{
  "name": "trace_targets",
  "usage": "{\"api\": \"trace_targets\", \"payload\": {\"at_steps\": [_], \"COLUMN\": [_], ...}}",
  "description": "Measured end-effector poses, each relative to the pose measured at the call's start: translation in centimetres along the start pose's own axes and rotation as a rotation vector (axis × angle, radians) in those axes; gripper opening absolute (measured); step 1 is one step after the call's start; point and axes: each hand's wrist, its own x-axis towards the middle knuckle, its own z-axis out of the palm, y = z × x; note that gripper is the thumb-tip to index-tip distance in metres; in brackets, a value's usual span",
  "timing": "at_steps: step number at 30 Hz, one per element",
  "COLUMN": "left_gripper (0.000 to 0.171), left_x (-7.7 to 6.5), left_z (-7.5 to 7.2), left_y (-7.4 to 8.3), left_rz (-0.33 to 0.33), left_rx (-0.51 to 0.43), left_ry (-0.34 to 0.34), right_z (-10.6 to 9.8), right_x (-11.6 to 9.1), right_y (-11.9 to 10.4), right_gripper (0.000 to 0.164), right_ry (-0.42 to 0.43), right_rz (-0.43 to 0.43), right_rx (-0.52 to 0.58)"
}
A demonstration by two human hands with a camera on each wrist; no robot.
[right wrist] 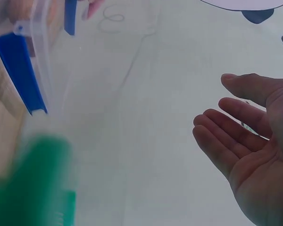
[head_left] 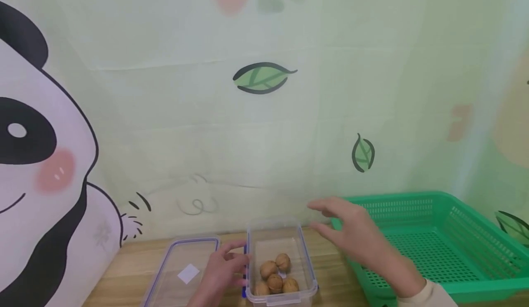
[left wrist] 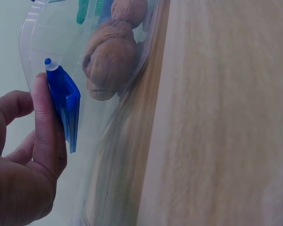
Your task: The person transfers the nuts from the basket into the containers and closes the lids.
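Item: clear box [head_left: 272, 242], lidless, near the surface's back edge; blue latches on both long sides. Judged light, stiff-walled, smooth enough to slip in dry fingers; best held by both long walls below the rim, as hanging latches [left wrist: 68, 103] would likely swing.

Contents: walnuts [head_left: 275, 283], five visible, gathered toward the box's front edge. Likely hard, light, rough-shelled and prone to roll; pinch each across its widest part.

Item: flat clear lid [head_left: 177, 254] with blue seal, left of the box, reaching toward the surface's back edge. Probably thin and slightly flexible; lift by a corner.

Item: green basket [head_left: 396, 198], at the surface's right, near its back edge.

Left hand [head_left: 221, 272]: fingers loosely bent, touching the latch at the box's left side, not clenched.

Right hand [head_left: 357, 231]: released, holding nothing, raised between box and basket.
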Motion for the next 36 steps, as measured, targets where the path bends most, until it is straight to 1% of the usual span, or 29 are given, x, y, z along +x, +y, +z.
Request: {"api": "trace_targets", "payload": {"at_steps": [3,7,10,13,16,19,24,28,36], "left_gripper": [0.057,0.057,0.057,0.057,0.058,0.058,0.057,0.057,0.057], "left_x": [0.0,-0.1,0.0,0.0,0.0,0.0,0.0,-0.2,-0.2], "left_z": [-0.1,-0.1,-0.1,-0.1,-0.1,-0.1,-0.1,-0.1,0.0], "left_y": [0.0,0.0,-0.1,-0.2,-0.2,-0.2,-0.1,0.0,0.1], "left_rz": [0.003,0.003,0.001,-0.001,-0.002,0.001,0.007,0.007,0.007], "left_rx": [0.003,0.004,0.003,0.005,0.008,0.012,0.013,0.012,0.020], "left_ry": [0.001,-0.001,0.001,0.003,0.001,0.002,0.007,0.012,0.012], "right_z": [-1.0,-2.0,-2.6,-3.3,-4.1,-4.9,-5.9,-6.2,-6.4], "right_x": [0.4,1.0,1.4,1.7,2.1,2.4,2.6,2.2,0.9], "right_y": [0.0,0.1,0.5,1.3,2.3,3.4,5.6,7.4,10.9], "right_gripper": [0.034,0.032,0.032,0.033,0.033,0.033,0.034,0.035,0.039], "right_ry": [-0.046,-0.139,-0.205,-0.242,-0.262,-0.283,-0.316,-0.336,-0.373], "right_rz": [0.045,0.134,0.205,0.247,0.282,0.318,0.341,0.348,0.424], "right_rx": [0.055,0.131,0.144,0.154,0.163,0.199,0.233,0.233,0.243]}}
